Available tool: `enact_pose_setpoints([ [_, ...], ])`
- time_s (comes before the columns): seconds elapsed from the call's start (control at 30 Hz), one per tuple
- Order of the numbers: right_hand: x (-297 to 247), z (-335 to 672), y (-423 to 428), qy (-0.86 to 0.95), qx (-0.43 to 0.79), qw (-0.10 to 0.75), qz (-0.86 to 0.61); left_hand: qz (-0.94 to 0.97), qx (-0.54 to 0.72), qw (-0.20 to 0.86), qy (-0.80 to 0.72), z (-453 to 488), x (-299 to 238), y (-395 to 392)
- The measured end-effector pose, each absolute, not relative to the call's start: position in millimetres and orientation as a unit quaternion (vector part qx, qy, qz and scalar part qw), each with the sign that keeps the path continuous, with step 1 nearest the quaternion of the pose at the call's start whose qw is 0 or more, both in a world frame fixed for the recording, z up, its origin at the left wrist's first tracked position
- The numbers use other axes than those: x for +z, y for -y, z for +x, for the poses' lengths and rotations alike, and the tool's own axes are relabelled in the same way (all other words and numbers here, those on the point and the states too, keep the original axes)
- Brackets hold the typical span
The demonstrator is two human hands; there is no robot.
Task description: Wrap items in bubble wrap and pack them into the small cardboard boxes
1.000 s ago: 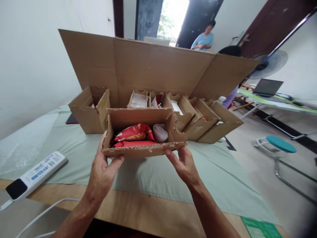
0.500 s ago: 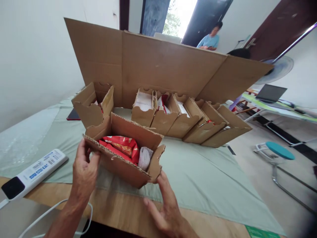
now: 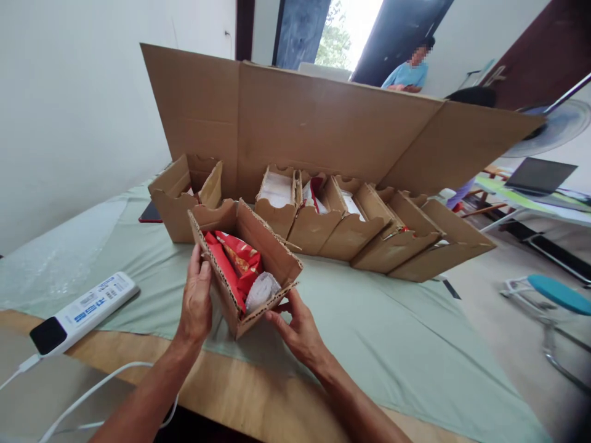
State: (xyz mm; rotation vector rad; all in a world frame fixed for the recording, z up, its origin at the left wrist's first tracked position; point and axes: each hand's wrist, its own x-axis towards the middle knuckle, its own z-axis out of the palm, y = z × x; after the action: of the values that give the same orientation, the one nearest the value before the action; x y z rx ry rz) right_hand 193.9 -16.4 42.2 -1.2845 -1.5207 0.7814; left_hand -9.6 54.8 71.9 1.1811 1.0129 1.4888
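Note:
An open-topped cardboard box (image 3: 272, 240) is between my two hands at the near side of the table. Inside it lie a red packet (image 3: 233, 261) and a roll of clear bubble wrap (image 3: 262, 291). My left hand (image 3: 196, 298) is closed on the box's left side, its fingers along the outer wall. At the near right end, my right hand (image 3: 298, 326) grips the corner, thumb and fingers on the cardboard. The box is turned at an angle, one corner pointing toward me. Its underside is hidden.
Behind stand several similar boxes (image 3: 314, 237) in a row, another box (image 3: 173, 206) at left, and a tall cardboard panel (image 3: 323, 123). A white power strip (image 3: 87, 311) with a cable lies left on the green cloth (image 3: 351, 307). A person (image 3: 409, 74) is beyond the panel.
The box has been turned so its right end now points nearer to me. My right hand has closed on its corner, where before its thumb was apart. The view has shifted slightly left.

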Motion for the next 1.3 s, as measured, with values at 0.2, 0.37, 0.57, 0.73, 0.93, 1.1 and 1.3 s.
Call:
enact_pose_setpoints([
  [0.2,36.8,187.4,-0.3,0.631,0.276,0.49,-0.535,0.429,0.624,0.536,-0.373,3.0,76.9,-61.6],
  [0.37,37.7,178.5,-15.6,0.654,0.225,0.468,-0.55,0.384,0.596,0.595,-0.378,-6.1,88.8,-76.7],
  [0.57,31.2,160.0,-38.5,0.659,0.141,0.478,-0.563,0.364,0.614,0.592,-0.375,-16.8,107.6,-95.6],
  [0.73,23.1,147.5,-61.9,0.619,0.16,0.526,-0.56,0.478,0.588,0.528,-0.383,-26.2,91.9,-66.9],
  [0.93,10.1,145.6,-69.9,0.591,0.244,0.549,-0.538,0.666,0.361,0.244,-0.605,-39.5,75.2,-82.3],
  [1.1,-7.8,155.0,-71.2,0.569,0.279,0.545,-0.549,0.713,0.148,0.101,-0.677,-43.5,106.0,-128.4],
  [1.3,-8.6,155.5,-69.8,0.588,0.289,0.531,-0.537,0.695,0.155,0.115,-0.692,-25.9,120.5,-176.5],
])
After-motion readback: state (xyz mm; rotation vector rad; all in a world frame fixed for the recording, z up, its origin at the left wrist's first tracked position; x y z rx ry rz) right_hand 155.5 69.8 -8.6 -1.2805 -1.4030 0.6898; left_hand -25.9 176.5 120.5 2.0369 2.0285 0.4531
